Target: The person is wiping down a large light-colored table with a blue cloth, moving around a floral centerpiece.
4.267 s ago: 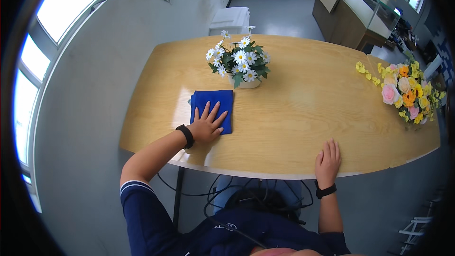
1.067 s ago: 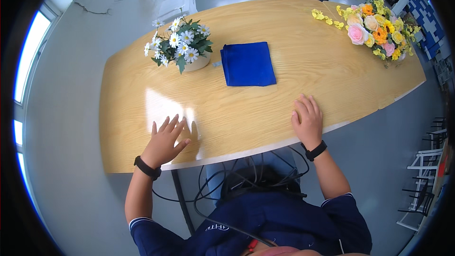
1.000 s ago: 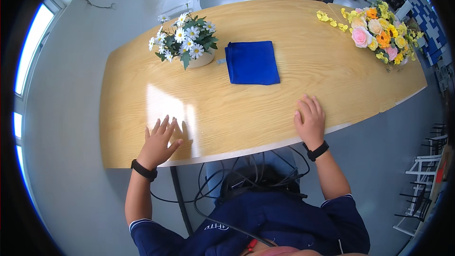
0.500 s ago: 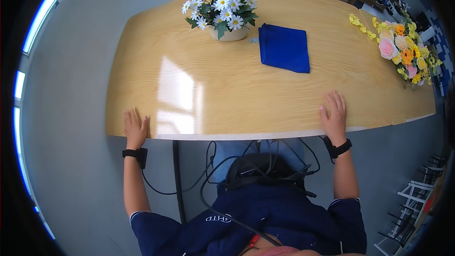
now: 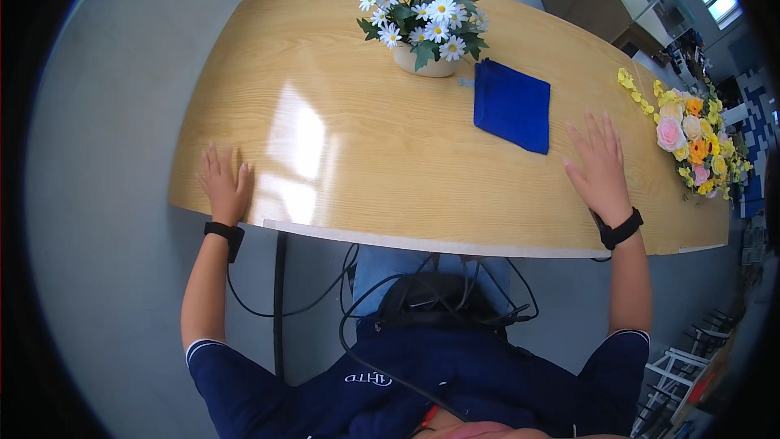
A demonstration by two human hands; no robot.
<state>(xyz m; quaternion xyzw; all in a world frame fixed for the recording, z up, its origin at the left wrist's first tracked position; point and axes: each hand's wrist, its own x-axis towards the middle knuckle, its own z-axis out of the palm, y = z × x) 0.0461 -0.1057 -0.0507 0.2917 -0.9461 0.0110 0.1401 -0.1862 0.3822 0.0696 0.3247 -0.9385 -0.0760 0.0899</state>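
Observation:
My left hand (image 5: 223,185) is at the near left edge of a wooden table (image 5: 390,154), palm down with fingers stretched out and nothing in it. Toward the right side, my right hand (image 5: 600,167) is held palm down over the tabletop, its fingers spread and holding nothing. Whether its palm touches the wood I cannot tell. Nearest to it, on its far left, lies a folded dark blue cloth (image 5: 512,106). A black band is around each of my wrists.
A pot of white daisies (image 5: 426,61) stands at the far middle of the table, left of the cloth. At the right end is a bouquet of pink, orange and yellow flowers (image 5: 695,142). Black cables (image 5: 345,313) hang around my lap below the near edge.
My right hand has moved forward and right, with its fingers spreading wider. My left hand has shifted slightly forward. The whole view has turned, so the table appears tilted; the cloth stays beside the daisies.

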